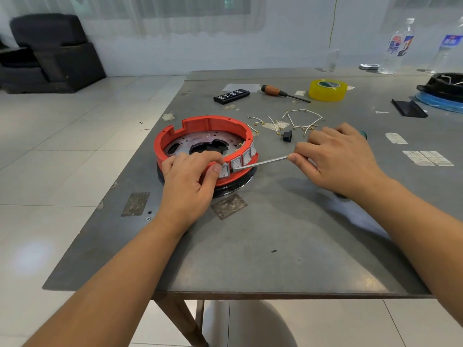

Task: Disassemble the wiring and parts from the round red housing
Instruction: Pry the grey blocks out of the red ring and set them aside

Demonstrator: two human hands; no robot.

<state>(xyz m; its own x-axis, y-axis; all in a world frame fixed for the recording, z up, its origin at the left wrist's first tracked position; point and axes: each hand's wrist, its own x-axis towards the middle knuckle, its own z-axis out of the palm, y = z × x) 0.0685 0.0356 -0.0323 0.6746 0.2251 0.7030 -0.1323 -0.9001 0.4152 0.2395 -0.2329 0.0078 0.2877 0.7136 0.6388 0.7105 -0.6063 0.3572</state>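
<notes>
Midway through the strip-down: we steady the round red housing at the left centre of the grey tabletop, our left hand gripping its near rim, fingers curled over the edge and thumb pressed just beside the nearest switch. Our right hand pinches a thin metal blade, its tip set against the row of white switches seated in the housing's near wall. Behind the housing, loose white wires and one small black part already lie on the tabletop, so we judge the wiring largely out. At least four switches and the perforated metal plate inside remain in place. A screwdriver and a roll of yellow tape lie at the far side
</notes>
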